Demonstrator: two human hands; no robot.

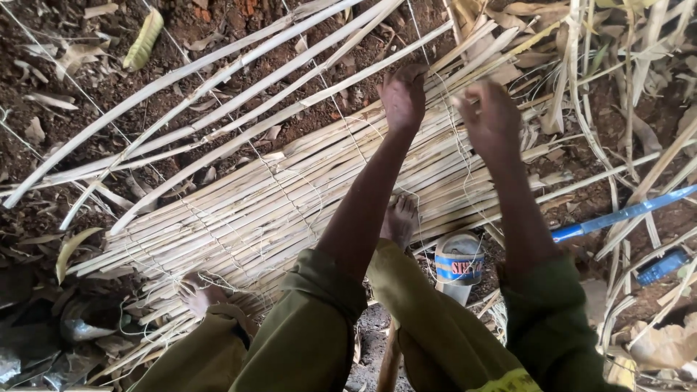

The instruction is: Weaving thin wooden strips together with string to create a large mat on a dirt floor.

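A mat of pale split reeds [290,196] tied with thin white string lies on the dark soil and runs from lower left to upper right. My left hand [404,96] reaches over its far edge with the fingers curled down on the reeds. My right hand [492,115] hovers just right of it, blurred, fingers bent as if pinching string; whether it holds anything I cannot tell. Both bare feet [399,220] rest on the mat, the other foot [200,294] at the lower left. Green sleeves and trousers cover my arms and knees.
Loose long reeds [218,80] fan out on the soil at the upper left. A blue-and-white spool-like container [457,265] stands by my right knee. A blue stick [624,213] and a blue object [662,266] lie at the right among dry leaves.
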